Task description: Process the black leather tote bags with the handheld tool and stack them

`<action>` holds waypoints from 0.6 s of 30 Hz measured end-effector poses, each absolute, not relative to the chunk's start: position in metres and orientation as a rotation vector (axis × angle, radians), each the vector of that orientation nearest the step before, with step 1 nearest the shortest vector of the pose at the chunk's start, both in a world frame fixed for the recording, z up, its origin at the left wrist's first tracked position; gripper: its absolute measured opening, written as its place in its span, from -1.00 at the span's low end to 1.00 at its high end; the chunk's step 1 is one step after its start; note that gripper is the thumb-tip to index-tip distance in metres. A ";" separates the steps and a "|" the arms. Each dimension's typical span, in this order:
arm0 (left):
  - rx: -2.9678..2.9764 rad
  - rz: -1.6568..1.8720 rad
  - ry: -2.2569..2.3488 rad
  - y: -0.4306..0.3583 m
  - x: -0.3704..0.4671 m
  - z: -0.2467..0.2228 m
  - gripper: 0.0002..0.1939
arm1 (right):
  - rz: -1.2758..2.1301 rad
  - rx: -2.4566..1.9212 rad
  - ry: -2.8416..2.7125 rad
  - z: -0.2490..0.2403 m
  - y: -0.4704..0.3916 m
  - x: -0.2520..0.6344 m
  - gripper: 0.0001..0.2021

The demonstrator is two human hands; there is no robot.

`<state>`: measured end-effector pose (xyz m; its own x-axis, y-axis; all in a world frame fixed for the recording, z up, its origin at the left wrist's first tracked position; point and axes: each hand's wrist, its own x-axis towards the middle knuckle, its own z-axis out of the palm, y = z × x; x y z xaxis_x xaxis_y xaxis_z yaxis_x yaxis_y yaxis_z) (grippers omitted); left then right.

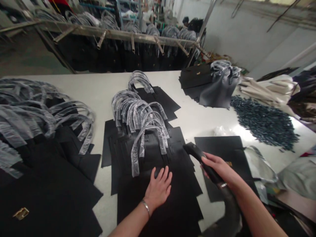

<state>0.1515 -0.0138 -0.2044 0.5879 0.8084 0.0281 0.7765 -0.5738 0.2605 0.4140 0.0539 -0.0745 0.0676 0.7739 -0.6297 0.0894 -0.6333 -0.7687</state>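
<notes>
My left hand (158,189) lies flat with fingers spread on the top black panel (138,200) of an overlapping stack in the middle of the table. Plastic-wrapped handles (148,130) arch up from the stack's panels, just beyond my fingertips. On the right, my right hand (217,168) is closed round a black handheld nozzle (197,154) with a narrow head. A thick dark hose (228,210), blurred, runs down from its metal collar. The nozzle's head is over the stack's right edge. Below my right hand lies another black panel (214,144) with a gold clasp (229,163).
More black panels with wrapped handles (44,115) cover the table's left side. At the far right sit another black stack (197,77) and a heap of small dark pieces (266,121). A metal rack (118,36) hung with black bags stands behind the white table (98,84).
</notes>
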 end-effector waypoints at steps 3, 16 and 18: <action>2.620 0.241 1.294 -0.013 0.157 -0.205 -0.50 | 1.673 -1.898 -0.842 -0.073 0.004 0.418 -0.39; 2.621 0.506 1.245 -0.055 0.131 -0.207 -0.56 | 1.617 -2.036 -0.660 -0.092 -0.096 0.397 -0.14; 2.633 0.488 1.203 -0.078 0.106 -0.209 -0.55 | 1.649 -2.048 -0.661 -0.095 -0.107 0.391 -0.07</action>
